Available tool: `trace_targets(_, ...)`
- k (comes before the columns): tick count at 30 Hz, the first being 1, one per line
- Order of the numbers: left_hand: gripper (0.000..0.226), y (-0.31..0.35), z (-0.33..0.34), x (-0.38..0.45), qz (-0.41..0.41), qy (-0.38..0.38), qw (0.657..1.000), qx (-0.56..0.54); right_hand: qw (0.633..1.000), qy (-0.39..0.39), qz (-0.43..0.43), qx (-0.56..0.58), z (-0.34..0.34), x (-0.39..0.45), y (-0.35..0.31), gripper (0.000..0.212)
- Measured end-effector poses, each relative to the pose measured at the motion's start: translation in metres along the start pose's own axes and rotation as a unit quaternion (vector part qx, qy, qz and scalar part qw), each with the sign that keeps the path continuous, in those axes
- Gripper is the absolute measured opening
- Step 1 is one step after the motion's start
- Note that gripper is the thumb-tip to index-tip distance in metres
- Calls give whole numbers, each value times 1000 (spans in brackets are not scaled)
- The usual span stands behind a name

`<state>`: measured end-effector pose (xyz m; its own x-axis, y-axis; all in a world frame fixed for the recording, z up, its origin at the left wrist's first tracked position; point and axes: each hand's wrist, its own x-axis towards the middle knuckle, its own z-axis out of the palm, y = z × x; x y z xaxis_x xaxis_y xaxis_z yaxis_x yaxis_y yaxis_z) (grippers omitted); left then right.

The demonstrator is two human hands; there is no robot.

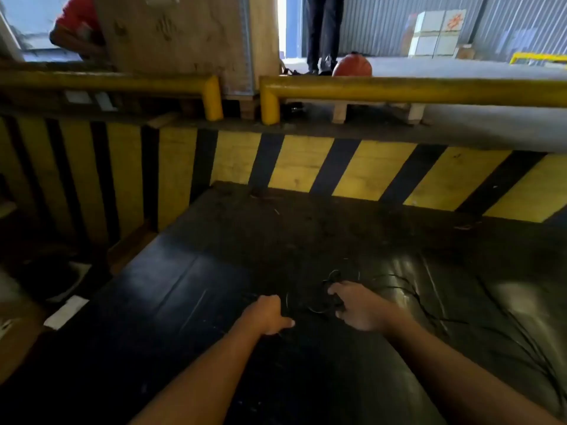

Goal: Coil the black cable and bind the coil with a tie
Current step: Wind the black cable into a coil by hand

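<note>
Two hands: both reach out over a dark, glossy work surface (190, 305).
Left hand (270, 314): curled into a loose fist, thumb out; whether it pinches any cable cannot be told.
Right hand (356, 308): fingers closed around loops of the black cable (319, 302).
Cable: small loops sit between the hands; loose strands trail off right across the surface.
Backdrop: yellow-and-black striped wall (306, 167), yellow guard rail (414, 90) above.
</note>
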<state>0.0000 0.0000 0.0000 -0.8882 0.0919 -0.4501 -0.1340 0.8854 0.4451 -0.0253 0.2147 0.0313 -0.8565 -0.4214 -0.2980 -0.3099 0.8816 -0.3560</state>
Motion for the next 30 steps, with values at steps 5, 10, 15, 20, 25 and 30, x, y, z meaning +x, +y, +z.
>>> trace_targets(5,46,-6,28,33,6,62,996,-67,998,31,-44,-41,24,55,-26,64)
trace_targets(10,20,-14,45,49,13,82,992,-98,996,-14,-40,-76,47,92,-34,67)
trace_targets(15,17,-10,1,51,92,36,985,-145,999,37,-33,-21,50,92,-22,13)
trace_targets(20,18,14,-70,28,146,-45,986,-71,986,145,-54,54,-11,56,-19,19)
trace_targets(25,8,60,-127,-19,205,-31,978,-6,963,257,-82,29,-106,-5,-21,7)
trace_targets(30,16,116,-161,-90,239,-45,969,-42,934,348,-80,7,-177,-76,-11,11)
